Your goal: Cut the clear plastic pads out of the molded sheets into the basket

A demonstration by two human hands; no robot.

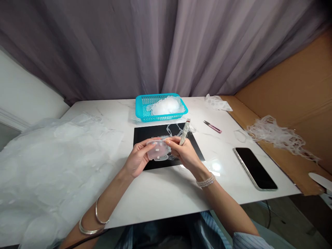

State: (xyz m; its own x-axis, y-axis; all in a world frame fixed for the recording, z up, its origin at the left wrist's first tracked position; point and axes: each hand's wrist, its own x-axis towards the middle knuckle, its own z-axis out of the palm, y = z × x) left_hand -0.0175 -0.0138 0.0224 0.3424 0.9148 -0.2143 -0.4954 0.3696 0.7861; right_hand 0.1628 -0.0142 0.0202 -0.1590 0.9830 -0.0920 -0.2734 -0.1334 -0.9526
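Observation:
Between both hands, above a black mat [146, 132], is a thin translucent sheet piece [158, 151] with small holes and a notched edge. My left hand [138, 155] pinches its left side with the thumb on top. At its upper right edge the fingertips of my right hand [181, 148] are closed. That hand also holds a pen-like tool with a pale wrapped handle [185, 131], which sticks up between thumb and forefinger; its working tip is hidden. Thin clear offcut strips [172, 129] lie on the mat behind the hands.
A blue basket [138, 112] holding translucent pieces [168, 105] stands at the back. A big heap of translucent sheets [52, 166] covers the left side. To the right are thread snips [212, 127], a phone [255, 168], a white crumpled piece [218, 102] and tangled strips [277, 135] by the cardboard.

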